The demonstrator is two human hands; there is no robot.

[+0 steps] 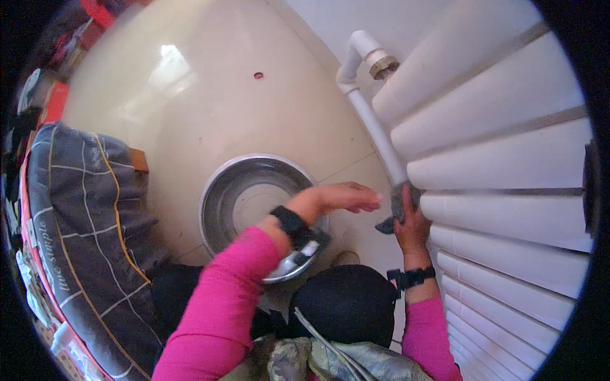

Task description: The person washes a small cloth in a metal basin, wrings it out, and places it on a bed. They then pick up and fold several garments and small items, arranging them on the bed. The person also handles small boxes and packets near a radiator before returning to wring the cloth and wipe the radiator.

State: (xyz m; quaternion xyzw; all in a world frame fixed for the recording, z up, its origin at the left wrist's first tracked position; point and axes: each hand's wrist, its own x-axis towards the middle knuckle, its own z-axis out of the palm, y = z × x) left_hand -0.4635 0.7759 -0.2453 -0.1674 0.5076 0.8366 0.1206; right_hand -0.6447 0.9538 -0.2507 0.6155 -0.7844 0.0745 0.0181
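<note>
My right hand (413, 230) is closed around a dark grey cloth (400, 202), pressing it on the lower end of a white pipe (375, 127). That pipe runs along the floor beside a white radiator (502, 216). My left hand (346, 197) hangs in the air with its fingers stretched out and nothing in them, a little left of the cloth. Below that forearm a round metal basin (219, 190) stands on the floor. My left arm covers part of its right side, and the basin seems to hold some water.
On the left is a bed or sofa edge under a dark grey checked cover (95, 209). A small brown block (138, 160) sits beside it. The pale tiled floor (190, 120) carries a small red item (258, 75). My dark-clad knee (343, 305) is close to the basin.
</note>
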